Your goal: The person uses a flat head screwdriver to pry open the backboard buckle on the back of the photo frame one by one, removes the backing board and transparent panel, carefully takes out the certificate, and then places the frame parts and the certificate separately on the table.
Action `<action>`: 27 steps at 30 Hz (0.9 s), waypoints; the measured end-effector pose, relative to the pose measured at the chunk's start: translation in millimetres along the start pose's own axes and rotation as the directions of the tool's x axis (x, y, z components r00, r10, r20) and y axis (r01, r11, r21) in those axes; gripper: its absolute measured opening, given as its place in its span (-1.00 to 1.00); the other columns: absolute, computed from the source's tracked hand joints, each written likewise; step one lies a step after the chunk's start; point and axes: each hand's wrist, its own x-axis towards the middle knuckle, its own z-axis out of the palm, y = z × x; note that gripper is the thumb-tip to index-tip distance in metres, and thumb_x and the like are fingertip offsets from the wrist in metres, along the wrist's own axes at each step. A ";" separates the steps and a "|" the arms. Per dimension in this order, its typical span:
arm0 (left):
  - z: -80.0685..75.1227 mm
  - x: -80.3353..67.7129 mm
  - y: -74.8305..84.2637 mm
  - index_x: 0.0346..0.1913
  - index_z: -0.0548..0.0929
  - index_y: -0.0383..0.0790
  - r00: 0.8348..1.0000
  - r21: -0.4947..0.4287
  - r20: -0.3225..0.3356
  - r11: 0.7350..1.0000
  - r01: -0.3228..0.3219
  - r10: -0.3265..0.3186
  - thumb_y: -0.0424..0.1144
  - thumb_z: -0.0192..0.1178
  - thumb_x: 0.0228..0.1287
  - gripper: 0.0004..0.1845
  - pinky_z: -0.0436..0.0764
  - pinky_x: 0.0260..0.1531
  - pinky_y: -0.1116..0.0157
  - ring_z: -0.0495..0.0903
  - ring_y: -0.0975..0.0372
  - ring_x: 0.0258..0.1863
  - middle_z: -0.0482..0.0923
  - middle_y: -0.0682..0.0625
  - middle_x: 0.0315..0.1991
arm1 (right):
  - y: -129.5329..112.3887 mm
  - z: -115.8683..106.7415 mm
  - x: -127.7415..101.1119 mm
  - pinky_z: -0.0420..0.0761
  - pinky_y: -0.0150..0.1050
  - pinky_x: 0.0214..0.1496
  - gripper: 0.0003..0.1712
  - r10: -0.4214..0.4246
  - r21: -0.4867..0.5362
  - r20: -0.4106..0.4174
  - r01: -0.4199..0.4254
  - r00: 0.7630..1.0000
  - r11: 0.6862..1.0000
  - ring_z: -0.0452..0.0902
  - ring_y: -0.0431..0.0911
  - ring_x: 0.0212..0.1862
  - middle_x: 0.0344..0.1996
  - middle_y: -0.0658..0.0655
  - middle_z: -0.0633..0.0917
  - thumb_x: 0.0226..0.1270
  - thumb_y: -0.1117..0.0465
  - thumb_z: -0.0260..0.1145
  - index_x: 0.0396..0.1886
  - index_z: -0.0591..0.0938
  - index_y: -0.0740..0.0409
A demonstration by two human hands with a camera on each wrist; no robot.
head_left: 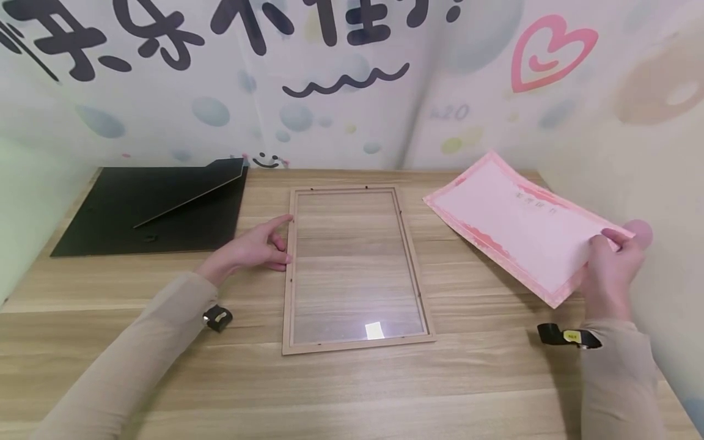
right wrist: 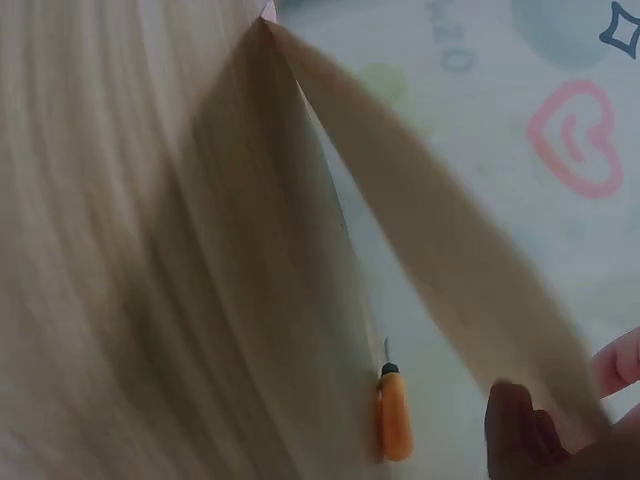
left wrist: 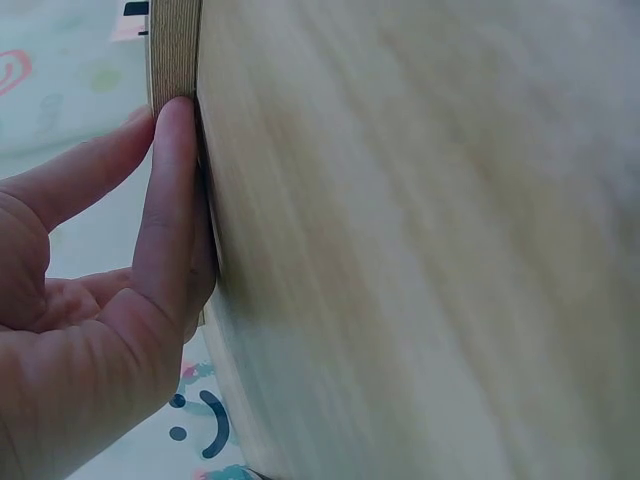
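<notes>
A wooden picture frame (head_left: 288, 305) with a clear pane (head_left: 352, 256) lies flat on the table at the middle of the head view. Small dark tabs dot its rim. My left hand (head_left: 255, 247) is at its left side, fingertips against the outer edge; the left wrist view shows straight fingers (left wrist: 172, 190) along that edge. With its thumb and fingers my right hand (head_left: 613, 269) pinches the right corner of a pink-bordered paper sheet (head_left: 511, 226). The sheet hangs tilted right of the frame, printed side up, and its shaded underside shows in the right wrist view.
A black backing board (head_left: 181, 195) with a fold-out stand leg (head_left: 220, 177) lies at the back left. In the right wrist view, an orange-handled screwdriver (right wrist: 394, 415) lies near the table's edge. A wall (head_left: 357, 122) with printed drawings closes off the back of the wooden table (head_left: 352, 391).
</notes>
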 end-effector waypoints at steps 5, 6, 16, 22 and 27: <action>-0.4 -1.7 2.2 0.53 -0.14 -0.28 1.000 0.006 -0.003 1.000 0.017 -0.017 -0.66 0.19 0.18 -0.03 0.67 -0.23 0.23 0.58 0.17 -0.35 0.26 -0.28 -0.17 | 6.9 -6.5 2.1 0.48 -0.57 -0.41 -0.70 0.062 0.008 -0.065 -0.062 0.996 0.998 0.39 -0.24 -0.10 -0.11 -0.04 0.39 0.16 0.48 0.05 -0.14 0.45 0.09; -0.5 -2.2 2.8 0.53 -0.14 -0.28 1.000 0.010 -0.004 1.000 0.020 -0.020 -0.65 0.19 0.18 -0.03 0.67 -0.23 0.23 0.58 0.16 -0.35 0.26 -0.28 -0.17 | 7.6 -8.8 1.7 0.48 -0.56 -0.45 -0.69 0.068 0.005 -0.076 -0.068 0.995 0.998 0.40 -0.24 -0.17 -0.14 -0.02 0.41 0.15 0.47 0.07 -0.15 0.45 0.09; 1.6 -1.3 6.8 0.54 -0.11 -0.20 0.997 0.020 -0.031 0.998 0.065 -0.065 -0.60 0.23 0.19 -0.02 0.68 -0.28 0.22 0.59 0.13 -0.34 0.27 -0.28 -0.15 | 21.2 -24.4 -15.8 0.42 -0.49 -0.57 -0.71 -0.035 -0.370 0.055 0.053 0.998 0.928 0.41 -0.30 -0.51 -0.45 -0.05 0.49 0.19 0.22 0.28 -0.14 0.41 0.08; 2.3 1.1 5.1 0.54 -0.10 -0.15 0.996 0.000 -0.032 0.997 0.081 -0.081 -0.62 0.21 0.18 -0.02 0.68 -0.28 0.20 0.62 0.14 -0.40 0.28 -0.28 -0.15 | 24.7 -24.3 -20.0 0.43 -0.25 -0.33 -0.25 -0.050 -0.743 0.365 0.323 0.930 0.586 0.45 0.06 -0.20 -0.13 0.38 0.55 0.30 -0.17 0.23 0.07 0.46 0.49; 1.5 1.5 3.5 0.54 -0.12 -0.17 0.997 -0.002 -0.024 0.997 0.076 -0.076 -0.63 0.21 0.18 -0.01 0.68 -0.28 0.19 0.63 0.13 -0.41 0.27 -0.27 -0.16 | 18.7 -23.1 -20.5 0.39 -0.11 -0.45 -0.14 0.108 -0.793 0.599 0.568 0.794 0.221 0.48 0.17 -0.36 -0.38 0.42 0.63 0.32 -0.39 0.05 -0.37 0.60 0.45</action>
